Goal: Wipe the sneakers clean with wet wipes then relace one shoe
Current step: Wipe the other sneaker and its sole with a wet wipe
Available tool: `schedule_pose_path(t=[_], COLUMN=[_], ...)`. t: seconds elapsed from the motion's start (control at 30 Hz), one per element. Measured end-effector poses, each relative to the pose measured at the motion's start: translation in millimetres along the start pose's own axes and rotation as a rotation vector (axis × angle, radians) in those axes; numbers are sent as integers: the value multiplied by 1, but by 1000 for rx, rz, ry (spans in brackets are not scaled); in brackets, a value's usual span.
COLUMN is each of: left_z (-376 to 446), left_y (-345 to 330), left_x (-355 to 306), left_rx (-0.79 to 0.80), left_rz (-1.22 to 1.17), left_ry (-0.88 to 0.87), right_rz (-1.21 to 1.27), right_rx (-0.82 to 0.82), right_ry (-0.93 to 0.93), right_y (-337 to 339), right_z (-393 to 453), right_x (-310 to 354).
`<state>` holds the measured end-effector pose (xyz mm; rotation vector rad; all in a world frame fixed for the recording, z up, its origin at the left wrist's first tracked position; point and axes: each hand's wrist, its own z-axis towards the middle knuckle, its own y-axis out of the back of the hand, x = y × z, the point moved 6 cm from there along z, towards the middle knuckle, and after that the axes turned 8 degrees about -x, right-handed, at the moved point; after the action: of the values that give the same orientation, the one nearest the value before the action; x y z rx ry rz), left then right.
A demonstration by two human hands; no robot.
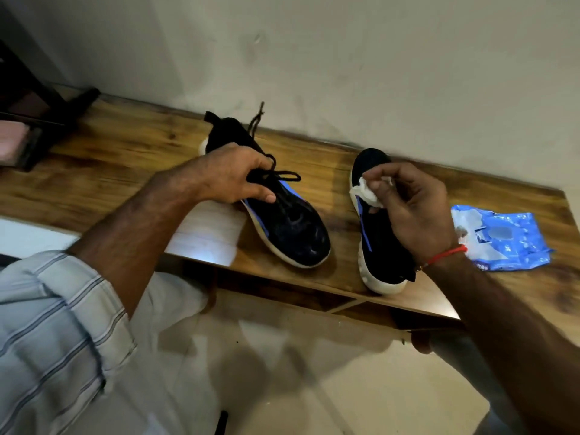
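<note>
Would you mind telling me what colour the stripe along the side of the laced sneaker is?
Blue stripe, on the black, white-soled sneaker; head view.

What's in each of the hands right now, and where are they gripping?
Left hand grips the laced sneaker across its middle, over the laces. Right hand pinches a crumpled wet wipe by its upper end, over the other sneaker.

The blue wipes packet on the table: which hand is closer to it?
The right hand, holding a crumpled wipe over the right-side sneaker, is just left of the blue wipes packet. The left hand grips the other sneaker, farther left.
</note>
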<state>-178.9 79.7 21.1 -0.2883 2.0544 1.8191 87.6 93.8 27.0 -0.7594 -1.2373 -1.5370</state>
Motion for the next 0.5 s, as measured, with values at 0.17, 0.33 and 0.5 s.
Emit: schedule_pose_path(t=[0.17,0.33,0.5], left_z=[2,-2,1], left_y=[-24,-29,-40], left_x=[16,9,-2], left_rx=[165,187,56], left_rz=[159,48,101], left_ry=[74,195,207], right_rz=[-294,-409,-458], right_rx=[387,528,542], right_ry=[-81,140,288], right_y=[-43,-73,-95], right_z=[-23,-43,-53], right_x=[-23,-17,-18])
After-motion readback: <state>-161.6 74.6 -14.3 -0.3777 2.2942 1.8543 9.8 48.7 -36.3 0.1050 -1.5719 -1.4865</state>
